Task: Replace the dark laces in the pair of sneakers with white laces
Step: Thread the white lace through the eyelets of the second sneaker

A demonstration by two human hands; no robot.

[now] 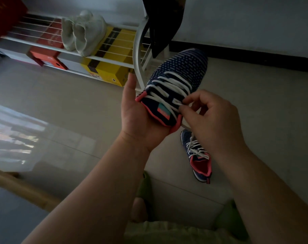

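A navy knit sneaker [183, 67] with pink trim is held up in the air, toe pointing away, threaded with a white lace [170, 85]. My left hand [137, 117] cups its heel and sole from below. My right hand [207, 118] pinches the white lace near the top eyelets on the shoe's right side. The second navy sneaker [197, 155] lies on the floor below, also threaded with a white lace [196, 147]. No dark laces are in view.
A white wire shoe rack [96, 55] stands at the back left with a pair of white shoes [82, 32] on top, and red [49, 57] and yellow [111, 67] shoeboxes beneath. A dark garment [163, 23] hangs above. Green slippers [144, 187] are on my feet.
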